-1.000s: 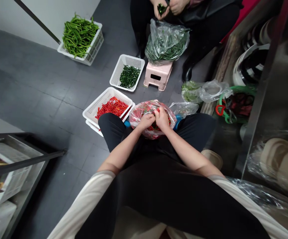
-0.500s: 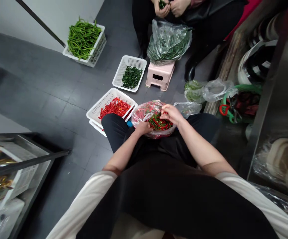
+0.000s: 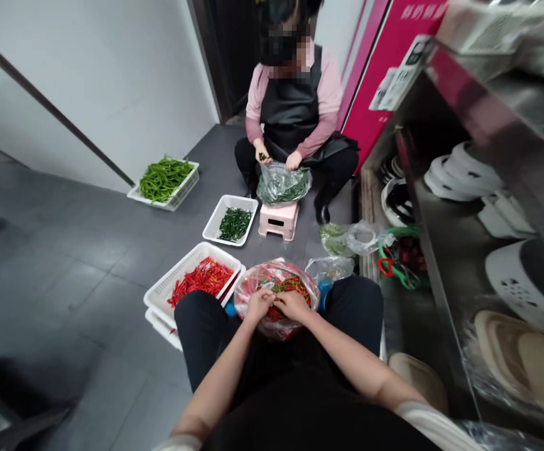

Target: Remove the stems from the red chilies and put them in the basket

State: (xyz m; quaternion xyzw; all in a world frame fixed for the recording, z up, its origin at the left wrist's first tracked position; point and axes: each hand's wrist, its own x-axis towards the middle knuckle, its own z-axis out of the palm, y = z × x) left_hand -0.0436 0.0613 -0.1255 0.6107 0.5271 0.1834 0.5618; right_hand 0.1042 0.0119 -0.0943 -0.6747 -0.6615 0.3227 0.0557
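Observation:
A clear plastic bag (image 3: 248,282) of red chili peppers with green stems (image 3: 295,287) stands open between my knees. My left hand (image 3: 258,305) is closed in a pinch above the bag's near side. Close beside it, my right hand (image 3: 293,307) has its fingers curled inward, the fingertips of both hands meeting over the chilies. Whatever sits between the fingertips is too small to make out. To the left, a white plastic basket (image 3: 158,294) holds loose red chilies (image 3: 201,279), stacked on another white basket.
A co-worker (image 3: 295,113) sits opposite, hands at a bag of green peppers (image 3: 283,188) on a pink stool (image 3: 278,220). White baskets hold dark green chilies (image 3: 235,223) and long green peppers (image 3: 164,179). Shelving (image 3: 441,300) with dishes lines the right; red-handled scissors (image 3: 386,267) lie nearby.
My right hand has come down and left to meet my left hand over the bag. The view has tilted up, showing more of the co-worker and the pink panel behind.

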